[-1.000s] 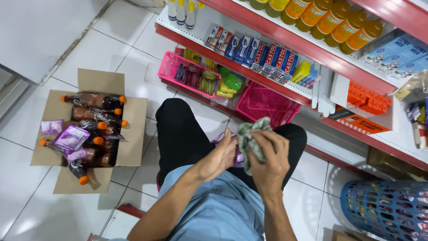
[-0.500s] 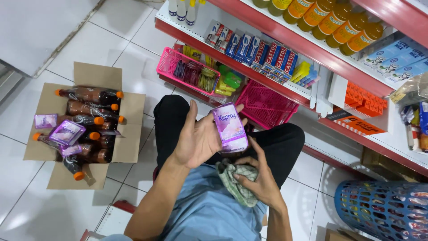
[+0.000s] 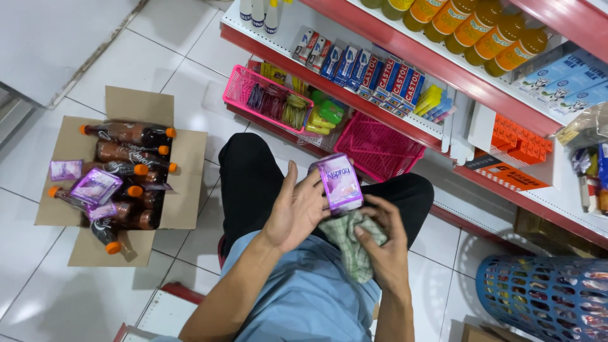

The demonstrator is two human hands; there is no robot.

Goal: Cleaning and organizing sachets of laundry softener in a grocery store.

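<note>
at the far left, an open cardboard box (image 3: 183,171) sits on pale glossy floor tiles (image 3: 38,266), flaps spread flat, with bare tile on every side. inside lie dark bottles (image 3: 130,134) with orange caps and a few shiny purple packets (image 3: 95,185). right of the box, past a strip of free floor, are the person's black-trousered knees. above them the left hand (image 3: 297,212) curls around a soft purple packet (image 3: 340,182), fingers wrapped behind it and thumb up along its left edge; the packet stands upright over the lap, well clear of the shelf. just below and touching it, the right hand (image 3: 383,244) is closed on a crumpled checked cloth (image 3: 348,237), pressing the fabric against the packet's lower end. beyond the hands, two pink wire baskets (image 3: 380,149) rest at the red shelf edge (image 3: 405,63), close to the knees. at the lower right stands a round blue plastic basket (image 3: 544,297) with a slotted wall.
</note>
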